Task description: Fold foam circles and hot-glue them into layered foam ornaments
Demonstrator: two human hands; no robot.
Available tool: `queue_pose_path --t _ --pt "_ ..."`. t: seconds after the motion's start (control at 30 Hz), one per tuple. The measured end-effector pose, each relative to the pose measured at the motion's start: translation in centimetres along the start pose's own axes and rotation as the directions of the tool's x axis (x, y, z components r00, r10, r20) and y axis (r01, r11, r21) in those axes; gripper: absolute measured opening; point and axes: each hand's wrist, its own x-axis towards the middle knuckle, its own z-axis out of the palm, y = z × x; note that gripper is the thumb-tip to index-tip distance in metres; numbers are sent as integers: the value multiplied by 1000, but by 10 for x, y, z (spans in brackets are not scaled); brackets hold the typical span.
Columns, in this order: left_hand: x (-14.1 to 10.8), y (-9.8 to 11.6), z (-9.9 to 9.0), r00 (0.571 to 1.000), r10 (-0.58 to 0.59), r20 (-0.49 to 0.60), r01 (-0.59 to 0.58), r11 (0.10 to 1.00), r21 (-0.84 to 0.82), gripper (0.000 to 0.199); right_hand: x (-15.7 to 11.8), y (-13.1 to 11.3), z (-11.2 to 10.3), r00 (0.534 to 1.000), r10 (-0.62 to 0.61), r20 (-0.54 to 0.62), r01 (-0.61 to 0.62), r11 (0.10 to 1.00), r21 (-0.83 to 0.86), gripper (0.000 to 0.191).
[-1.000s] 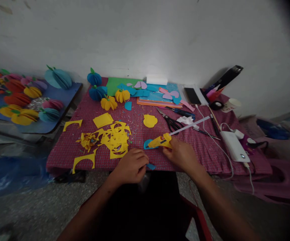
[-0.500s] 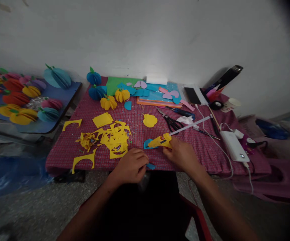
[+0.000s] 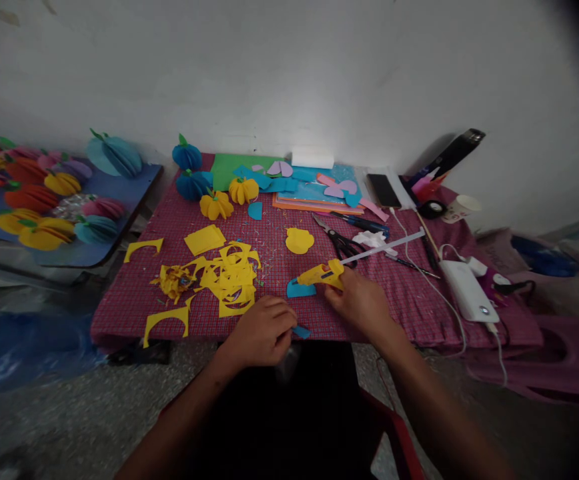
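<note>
My right hand (image 3: 362, 300) is closed round the handle of a yellow hot glue gun (image 3: 322, 272), a long pale glue stick (image 3: 384, 245) jutting from its back. The nozzle points left, at a blue half-round piece of paper (image 3: 301, 290) lying flat on the cloth. My left hand (image 3: 264, 330) is at the table's front edge with curled fingers, closed on a small blue piece of paper (image 3: 301, 331) that sticks out to the right. Just beyond lies a stack of yellow paper rounds (image 3: 299, 241).
Yellow paper offcuts (image 3: 229, 280) lie at left centre. Paper pumpkins (image 3: 215, 205) stand at the back left, others on a blue side table (image 3: 134, 207). Pliers (image 3: 337, 240), a phone (image 3: 383, 191), a paper cup (image 3: 461, 208) and a white power bank (image 3: 469, 291) with cables are on the right.
The glue gun's nozzle has shifted slightly up along the blue half-round paper, uncovering more of it. My left hand has barely moved.
</note>
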Motion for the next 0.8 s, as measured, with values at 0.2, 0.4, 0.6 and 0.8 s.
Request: queue_pose_path --t 0.2,0.4,0.6,0.8 --pt "0 0 0 1000 -6 -6 6 1000 -6 12 -2 3 -2 999 25 -25 -25 999 -20 42" --pt "0 1 -1 1000 -2 -7 2 1000 -2 13 -2 8 -3 997 74 -1 -74 995 -66 36" --pt "0 1 -1 1000 -11 -6 11 1000 -4 12 -4 12 -4 996 82 -23 -84 992 -91 35" --pt "1 2 -1 1000 -4 -8 4 1000 -9 13 -6 18 -6 996 87 -34 -89 993 -82 35"
